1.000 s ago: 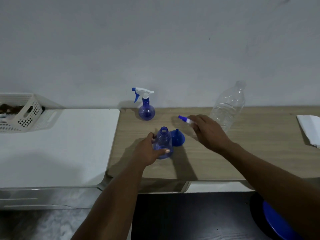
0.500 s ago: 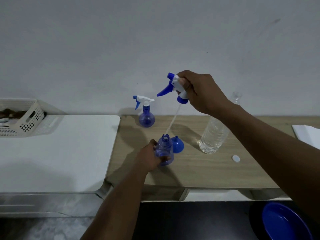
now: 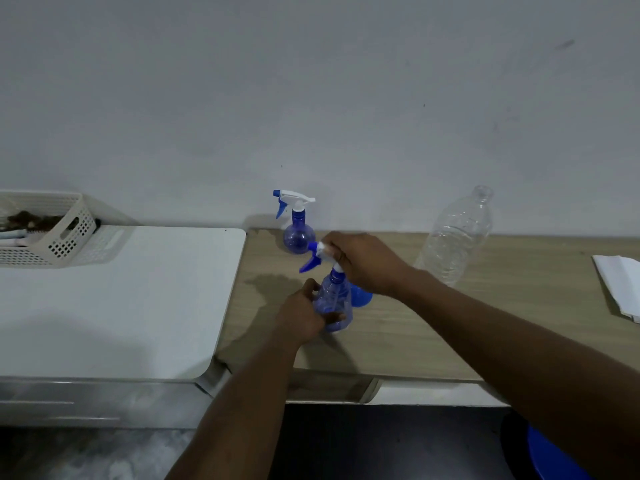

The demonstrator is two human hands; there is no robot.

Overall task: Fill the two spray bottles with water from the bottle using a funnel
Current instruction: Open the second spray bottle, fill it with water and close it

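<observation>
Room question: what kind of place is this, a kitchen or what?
Hard to say; probably a plain room at home or a workroom, not clearly a kitchen. A wooden table stands against a bare wall, and a white basket of odds and ends sits on a white top.

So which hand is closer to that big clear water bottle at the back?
The right. The right hand grips the spray head on the near spray bottle, just left of the clear bottle. The left hand holds that spray bottle's body, farther left and nearer the person.
</observation>
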